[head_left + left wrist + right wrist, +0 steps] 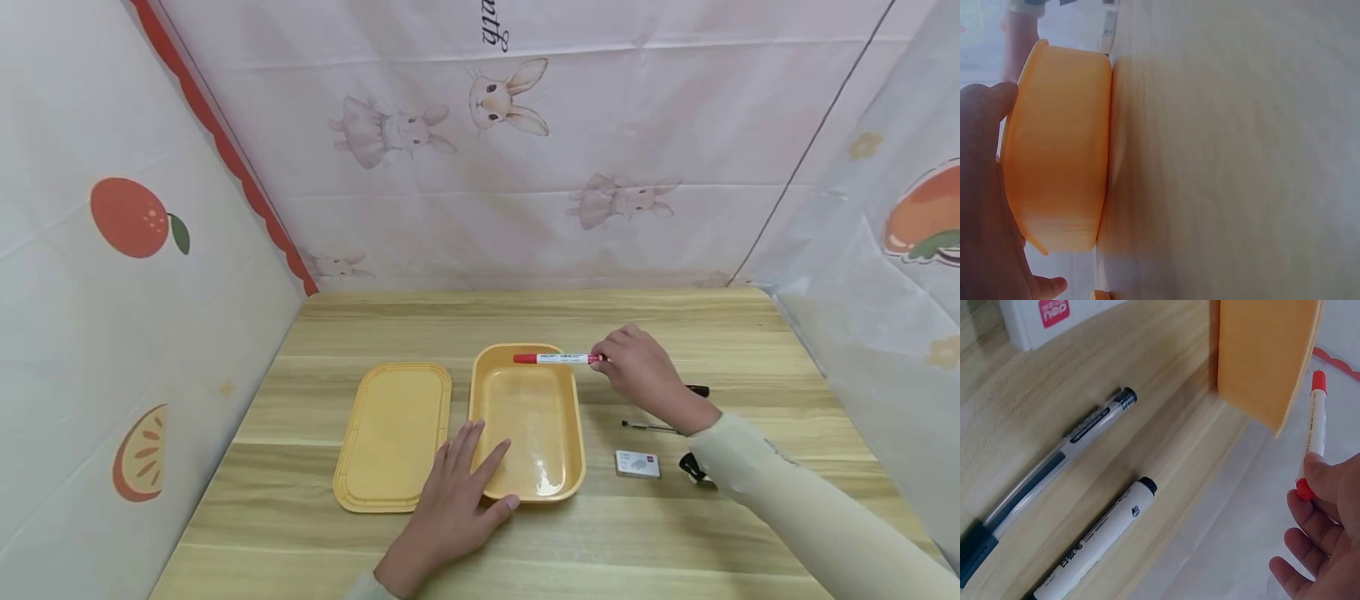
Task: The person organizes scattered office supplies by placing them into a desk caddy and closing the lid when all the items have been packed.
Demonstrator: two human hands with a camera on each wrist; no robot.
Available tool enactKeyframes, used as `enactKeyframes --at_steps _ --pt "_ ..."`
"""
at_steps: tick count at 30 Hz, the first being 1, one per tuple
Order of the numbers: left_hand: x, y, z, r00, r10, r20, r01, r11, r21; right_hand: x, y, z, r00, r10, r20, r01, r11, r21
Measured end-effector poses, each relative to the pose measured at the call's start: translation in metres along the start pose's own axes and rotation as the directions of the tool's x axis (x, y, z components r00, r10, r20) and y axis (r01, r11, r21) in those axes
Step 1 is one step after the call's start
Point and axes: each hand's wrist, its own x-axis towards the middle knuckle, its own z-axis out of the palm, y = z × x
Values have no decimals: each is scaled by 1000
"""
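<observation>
A red-and-white marker (562, 358) is pinched at one end by my right hand (637, 371), and it reaches across the far part of an orange-yellow plastic box (579, 450). In the right wrist view, thumb and index finger hold the red end of the marker (1315, 425). My left hand (457, 500) rests on the near left rim of the box with its fingers spread and fairly straight. From the left wrist, the box's outer wall (1060, 150) shows beside the thumb. Left of the box lies its flat matching lid (393, 437).
Right of the box lie a small white box (637, 464) with a red logo, a clear pen (1060, 462), a white marker (1097, 540) with black ends, and a black object (696, 468) partly behind the sleeve. Printed curtains stand behind and at both sides of the wooden table (300, 533).
</observation>
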Motion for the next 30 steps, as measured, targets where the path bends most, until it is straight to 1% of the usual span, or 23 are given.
enactKeyframes --at_steps 10,13,20,25,30 --pt "1 -1 2 1000 7 2 -7 1000 -3 8 -10 14 993 -103 -55 102 994 -26" --pt "1 -2 2 1000 8 1 -8 1000 -5 12 -14 16 991 -119 -58 117 993 -29" --pt "0 -4 3 1000 11 -4 -11 1000 -7 20 -21 26 991 -127 -31 126 991 -38" --pt "-1 -5 5 1000 16 -7 -16 1000 -14 25 -25 29 990 -141 -27 139 988 -73" --pt "-1 -6 6 1000 24 -12 -24 1000 -12 30 -29 31 984 -176 -38 170 977 -129"
